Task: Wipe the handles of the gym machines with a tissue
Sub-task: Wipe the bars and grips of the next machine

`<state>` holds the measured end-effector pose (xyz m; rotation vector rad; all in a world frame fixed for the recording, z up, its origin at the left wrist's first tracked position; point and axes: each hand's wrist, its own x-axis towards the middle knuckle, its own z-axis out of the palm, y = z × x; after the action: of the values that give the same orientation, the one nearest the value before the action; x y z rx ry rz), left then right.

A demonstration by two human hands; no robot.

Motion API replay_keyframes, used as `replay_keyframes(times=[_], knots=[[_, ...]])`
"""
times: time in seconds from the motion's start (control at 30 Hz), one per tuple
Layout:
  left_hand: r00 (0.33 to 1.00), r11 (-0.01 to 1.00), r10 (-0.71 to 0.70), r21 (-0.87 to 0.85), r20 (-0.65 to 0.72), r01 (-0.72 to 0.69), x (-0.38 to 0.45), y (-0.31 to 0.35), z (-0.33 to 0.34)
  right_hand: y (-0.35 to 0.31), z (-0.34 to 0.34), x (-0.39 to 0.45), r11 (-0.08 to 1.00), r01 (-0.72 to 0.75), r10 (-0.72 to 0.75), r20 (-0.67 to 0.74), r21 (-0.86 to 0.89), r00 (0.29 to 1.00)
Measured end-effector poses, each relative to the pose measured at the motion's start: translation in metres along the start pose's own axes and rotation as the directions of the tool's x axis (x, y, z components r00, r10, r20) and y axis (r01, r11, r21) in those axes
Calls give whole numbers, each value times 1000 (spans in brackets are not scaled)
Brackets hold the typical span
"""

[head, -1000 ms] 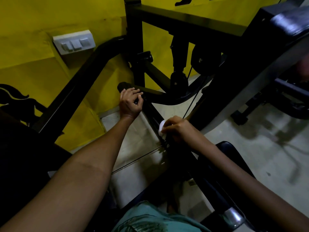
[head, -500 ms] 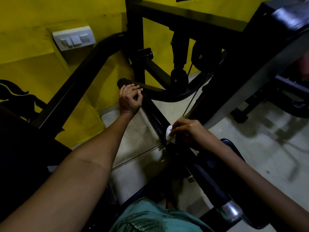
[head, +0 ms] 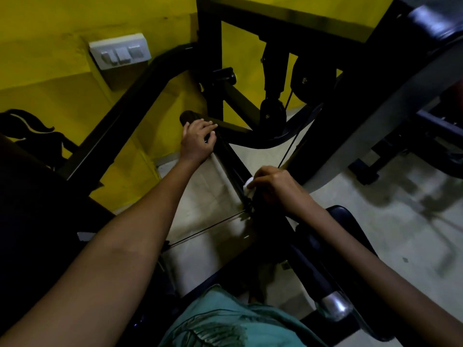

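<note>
A black handle bar (head: 231, 162) of the gym machine runs diagonally from the upper left down to the centre. My left hand (head: 198, 141) grips its far end, fingers curled over the bar near the rubber end cap (head: 186, 117). My right hand (head: 273, 187) holds a small white tissue (head: 248, 184) pressed against the lower part of the same bar; only a bit of tissue shows past my fingers.
The black machine frame (head: 210, 71) and a pulley (head: 310, 81) stand against the yellow wall, with a thin cable (head: 208, 230) crossing the pale floor. A white switch plate (head: 120, 51) is on the wall. A padded seat (head: 350, 226) and chrome bar end (head: 335, 305) lie at lower right.
My right hand with the tissue slid down the bar toward me, then came back up a little. My left hand kept its grip on the bar's far end.
</note>
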<state>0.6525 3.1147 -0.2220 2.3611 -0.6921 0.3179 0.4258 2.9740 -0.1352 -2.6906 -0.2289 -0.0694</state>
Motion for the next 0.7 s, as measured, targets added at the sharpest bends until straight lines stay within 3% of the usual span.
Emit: replay_keyframes(times=[0.07, 0.2, 0.33, 0.57, 0.7], knots=[[994, 1000, 12, 14, 113, -13, -9, 9, -9, -8, 3, 4, 1000, 6, -6, 12, -18, 1000], [977, 965, 156, -232, 142, -120, -60, 43, -12, -4, -4, -9, 998, 62, -63, 120, 13, 991], [983, 904, 82, -427, 162, -5, -98, 69, 9, 2, -14, 1, 1000, 8, -10, 104, 26, 994], [998, 913, -14, -405, 62, 38, -106, 80, 19, -6, -16, -25, 998, 58, -59, 178, 16, 982], [999, 933, -38, -356, 31, 47, -109, 86, 21, 0, -17, -15, 999, 27, -23, 135, -30, 991]])
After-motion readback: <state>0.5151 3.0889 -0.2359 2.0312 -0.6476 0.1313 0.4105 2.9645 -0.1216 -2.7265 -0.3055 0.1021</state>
